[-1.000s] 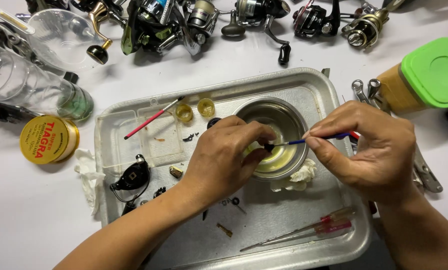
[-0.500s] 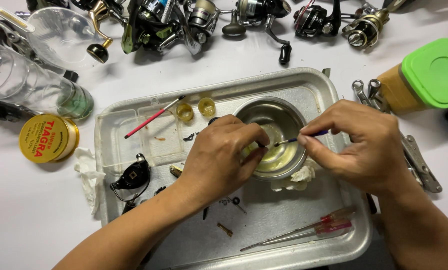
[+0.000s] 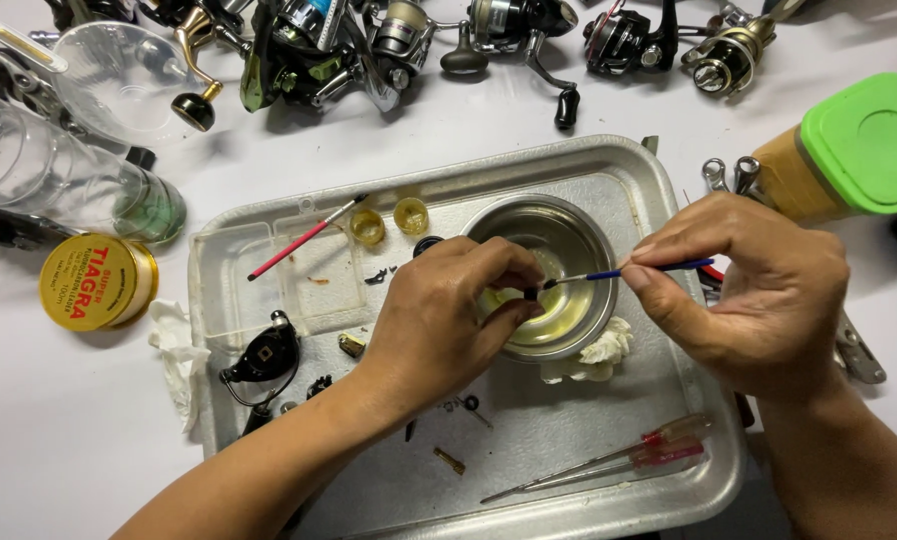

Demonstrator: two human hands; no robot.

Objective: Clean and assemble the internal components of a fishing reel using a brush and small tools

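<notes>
Over the round steel bowl (image 3: 554, 275) of yellowish liquid, set in the dented metal tray (image 3: 659, 190) on the white desk (image 3: 49, 440), the left hand (image 3: 449, 320) pinches a tiny dark part (image 3: 531, 294). The right hand (image 3: 749, 290) has its fingers (image 3: 649, 270) clamped on a thin blue-handled brush (image 3: 629, 272), tip touching that part. Two clear-handled screwdrivers (image 3: 619, 462) lie near the tray's front rim; dark fishing reels (image 3: 409, 40) crowd the far edge; a green-lidded jar (image 3: 859, 150) stands just right.
</notes>
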